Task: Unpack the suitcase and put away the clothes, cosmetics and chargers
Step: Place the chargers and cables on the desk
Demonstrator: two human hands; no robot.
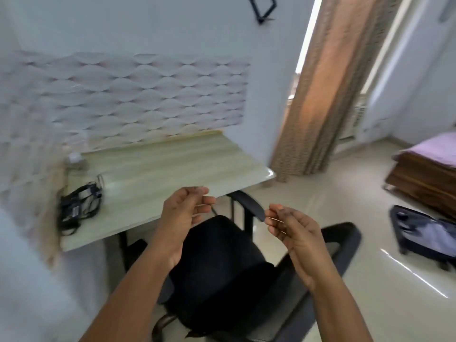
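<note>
Both hands raised over black office chair (pixel 222 262), palms facing up/inward, fingers loosely curled. Left hand (pixel 183 213): fingertips bunched near thumb, nothing visible between them. Right hand (pixel 293 230): fingers half-curled, thumb close to index; faint thin line across fingertips, can't tell if anything pinched. No task item in either grip.

Chargers (pixel 79 206): black power brick w/ tangled cable, lying on left end of light wood-grain desk (pixel 172 159), well apart from left hand, toward far left. Small white object (pixel 75 157) at desk's back-left corner by wall, poss. adapter, too blurred to confirm.

Suitcase (pixel 424 233): dark, lying open on glossy floor at far right, well apart from right hand; greyish lining or contents inside, not resolvable. Right side cut off by frame edge.

Around: chair between person and desk, armrest (pixel 246 203) just behind right fingertips. Brown patterned curtain (pixel 328 95) right of desk. Bed (pixel 429 174) w/ pink sheet on wooden base beyond suitcase, cut off. Textured wave-pattern panel (pixel 138 95) on wall behind desk. Black diamond-shaped wall piece (pixel 262 7) at top, partly cut off.

Whole frame motion-blurred; left edge smeared.
</note>
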